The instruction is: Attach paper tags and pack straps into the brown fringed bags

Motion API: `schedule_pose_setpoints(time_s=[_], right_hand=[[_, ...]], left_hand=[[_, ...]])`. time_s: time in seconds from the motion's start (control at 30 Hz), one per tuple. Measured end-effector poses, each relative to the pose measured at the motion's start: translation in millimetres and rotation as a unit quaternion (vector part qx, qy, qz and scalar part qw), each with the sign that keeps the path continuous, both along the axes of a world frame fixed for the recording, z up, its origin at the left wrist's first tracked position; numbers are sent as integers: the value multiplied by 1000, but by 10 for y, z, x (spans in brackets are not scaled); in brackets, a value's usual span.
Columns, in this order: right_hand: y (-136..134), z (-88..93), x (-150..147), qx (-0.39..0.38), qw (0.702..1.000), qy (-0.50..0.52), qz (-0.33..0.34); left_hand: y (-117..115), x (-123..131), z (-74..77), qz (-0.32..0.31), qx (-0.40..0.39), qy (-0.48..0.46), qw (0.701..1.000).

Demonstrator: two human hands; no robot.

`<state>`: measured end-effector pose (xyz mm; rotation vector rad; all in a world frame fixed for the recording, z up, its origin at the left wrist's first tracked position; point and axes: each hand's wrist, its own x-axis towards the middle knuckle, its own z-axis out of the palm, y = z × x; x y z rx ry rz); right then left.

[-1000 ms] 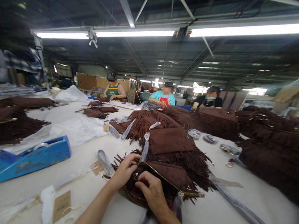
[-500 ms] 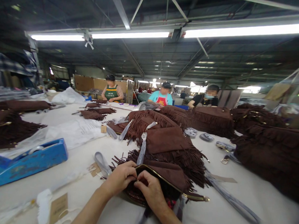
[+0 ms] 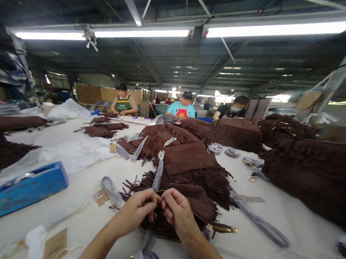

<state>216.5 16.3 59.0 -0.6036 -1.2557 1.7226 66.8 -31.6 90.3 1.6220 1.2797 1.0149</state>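
A dark brown fringed bag (image 3: 187,194) lies in front of me, its gold-toned zipper running along the top to a tab at the right end. My left hand (image 3: 142,207) is closed in a pinch over the bag's left part. Close beside it, nearly fingertip to fingertip, my right hand (image 3: 177,211) pinches too. What sits between the fingers is too small or hidden to make out. Just beyond the hands, a strap wrapped in clear plastic (image 3: 159,171) rests on the fringe. More brown fringed bags (image 3: 186,156) are heaped directly behind.
A blue tape dispenser (image 3: 29,190) stands at left, with a brown card tag (image 3: 55,244) nearer me. Plastic-wrapped straps (image 3: 261,219) lie to the right. A large brown fringed pile (image 3: 308,177) fills the right side. Several people work across the table (image 3: 87,181).
My hands have come up from inside the bag's opening to above its zipper edge, still pinching close together. The gaping mouth now looks more closed. The whole view has shifted slightly.
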Motion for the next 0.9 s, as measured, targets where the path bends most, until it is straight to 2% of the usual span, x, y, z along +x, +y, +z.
schedule_pose_setpoints(time_s=[0.13,0.3,0.37,0.5,0.63,0.73,0.9], right_hand=[[22,52,9,-18,998,58,0],[112,56,74,-61,992,111,-30],[147,34,101,-55,994,81,-47],[151,-6,125,46,997,-34,-51],[122,-26,119,106,992,-48,-48],[118,-43,115,110,992,-48,-49],[114,-46,114,74,996,-48,-26]], left_hand=[[35,137,-119,-70,2,-20,997],[103,46,-190,-9,-52,-58,997],[120,-16,-184,3,-63,-74,995],[119,-21,-146,5,-60,-98,993],[108,29,-135,9,-58,-101,993],[105,36,-150,9,-62,-98,993],[92,42,-153,20,-69,-105,992]])
